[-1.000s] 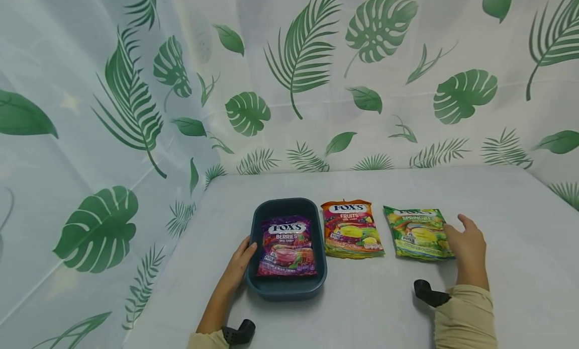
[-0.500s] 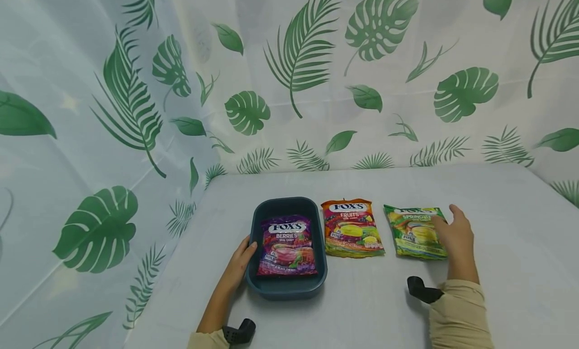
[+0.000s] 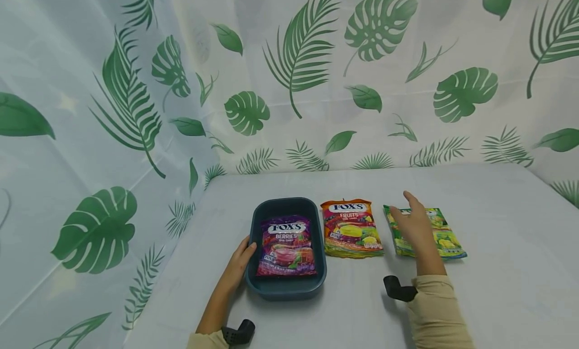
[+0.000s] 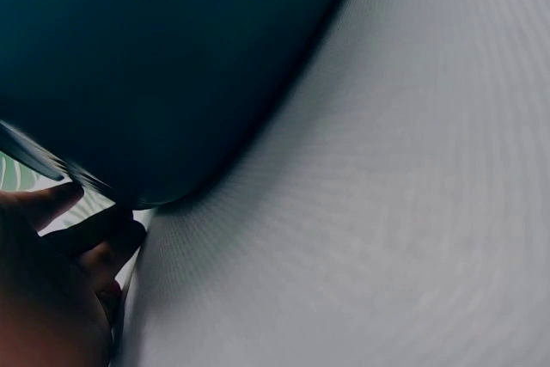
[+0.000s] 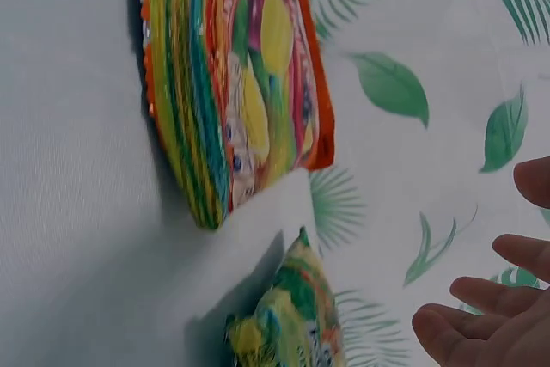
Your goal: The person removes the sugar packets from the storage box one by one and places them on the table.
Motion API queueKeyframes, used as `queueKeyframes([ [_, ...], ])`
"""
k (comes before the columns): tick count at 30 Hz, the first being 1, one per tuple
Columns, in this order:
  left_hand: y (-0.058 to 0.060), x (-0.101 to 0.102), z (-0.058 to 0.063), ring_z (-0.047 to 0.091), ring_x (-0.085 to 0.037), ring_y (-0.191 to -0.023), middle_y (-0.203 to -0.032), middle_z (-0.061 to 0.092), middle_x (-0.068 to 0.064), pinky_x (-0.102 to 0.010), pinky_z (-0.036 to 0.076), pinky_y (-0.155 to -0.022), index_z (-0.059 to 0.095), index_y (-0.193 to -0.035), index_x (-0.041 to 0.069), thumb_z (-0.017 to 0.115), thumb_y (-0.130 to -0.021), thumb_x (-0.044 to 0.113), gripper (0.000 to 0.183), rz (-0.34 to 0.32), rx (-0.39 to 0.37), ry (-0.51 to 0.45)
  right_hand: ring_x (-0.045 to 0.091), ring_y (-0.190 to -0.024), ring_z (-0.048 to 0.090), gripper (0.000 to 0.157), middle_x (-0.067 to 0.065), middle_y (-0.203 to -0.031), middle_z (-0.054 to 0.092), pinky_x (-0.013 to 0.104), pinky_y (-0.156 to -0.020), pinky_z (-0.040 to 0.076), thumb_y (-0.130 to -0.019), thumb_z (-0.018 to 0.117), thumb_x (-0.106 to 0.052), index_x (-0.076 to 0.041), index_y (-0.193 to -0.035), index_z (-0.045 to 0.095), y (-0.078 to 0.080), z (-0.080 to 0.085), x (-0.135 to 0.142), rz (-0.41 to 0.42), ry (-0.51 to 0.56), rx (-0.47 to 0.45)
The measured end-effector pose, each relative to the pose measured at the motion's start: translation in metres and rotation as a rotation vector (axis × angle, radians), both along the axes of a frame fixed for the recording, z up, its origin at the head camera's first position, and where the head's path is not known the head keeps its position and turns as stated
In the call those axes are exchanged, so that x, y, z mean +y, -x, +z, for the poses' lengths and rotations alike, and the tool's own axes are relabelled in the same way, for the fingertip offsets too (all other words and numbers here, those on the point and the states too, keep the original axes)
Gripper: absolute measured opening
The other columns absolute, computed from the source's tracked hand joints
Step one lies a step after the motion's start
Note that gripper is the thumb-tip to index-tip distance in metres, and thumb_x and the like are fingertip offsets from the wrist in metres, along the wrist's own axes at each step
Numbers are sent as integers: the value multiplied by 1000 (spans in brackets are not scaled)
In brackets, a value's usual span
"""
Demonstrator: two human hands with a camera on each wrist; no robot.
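My left hand (image 3: 238, 265) holds the left side of a dark blue-green plastic tub (image 3: 286, 289), thumb at the rim. In the left wrist view, fingertips (image 4: 129, 228) meet the tub's outer wall (image 4: 172, 66). A purple bag of Fox's Berries candy (image 3: 287, 248) lies face up inside the tub. My right hand (image 3: 417, 231), fingers spread and holding nothing, is over a green bag of Fox's candy (image 3: 449, 240), hiding part of its front. In the right wrist view the hand (image 5: 494, 298) is apart from the green bag (image 5: 296, 320).
An orange-red bag of Fox's Fruits candy (image 3: 352, 229) lies between the tub and the green bag. White cloth covers the table (image 3: 362, 309). A leaf-printed curtain (image 3: 316, 127) hangs behind and to the left.
My right hand has moved left from the green bag's right edge to over its left part. The bags and tub stay put, and the left hand remains at the tub.
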State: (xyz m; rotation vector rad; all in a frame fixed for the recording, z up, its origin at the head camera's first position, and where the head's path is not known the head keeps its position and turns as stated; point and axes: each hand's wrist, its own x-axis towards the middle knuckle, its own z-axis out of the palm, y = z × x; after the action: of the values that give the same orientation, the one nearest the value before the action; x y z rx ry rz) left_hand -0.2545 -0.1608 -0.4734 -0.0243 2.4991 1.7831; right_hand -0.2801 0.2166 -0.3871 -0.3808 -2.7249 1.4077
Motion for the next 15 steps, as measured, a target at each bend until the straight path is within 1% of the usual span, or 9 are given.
queueKeyframes([
  [4,0,0,1,22,-42,-143,-153,28,-22,-62,19,-113,28,-148,4,39,-99,39,61,-3,2,-5,48,-143,11,67,27,-156,9,64,-112,18,-99,42,-26,-4,-152,9,-1,5,-14,9,-6,19],
  [7,0,0,1,22,-43,-143,-153,28,-22,-62,19,-112,27,-148,4,39,-99,39,62,-2,2,0,47,-143,11,66,27,-156,10,64,-112,17,-98,43,-24,-4,-152,10,-3,8,-23,38,-21,37],
  [12,0,0,0,21,-42,-143,-153,28,-22,-62,18,-113,27,-148,3,39,-99,38,61,-8,10,-14,48,-142,14,67,27,-156,12,65,-111,20,-97,45,-22,-4,-152,11,-5,11,-37,106,-49,77],
  [15,0,0,-1,21,-42,-143,-153,28,-21,-62,18,-113,28,-148,4,39,-99,38,60,-11,14,-18,47,-142,15,66,28,-155,13,65,-111,19,-97,46,-21,-2,-151,13,-8,13,-45,156,-65,116],
])
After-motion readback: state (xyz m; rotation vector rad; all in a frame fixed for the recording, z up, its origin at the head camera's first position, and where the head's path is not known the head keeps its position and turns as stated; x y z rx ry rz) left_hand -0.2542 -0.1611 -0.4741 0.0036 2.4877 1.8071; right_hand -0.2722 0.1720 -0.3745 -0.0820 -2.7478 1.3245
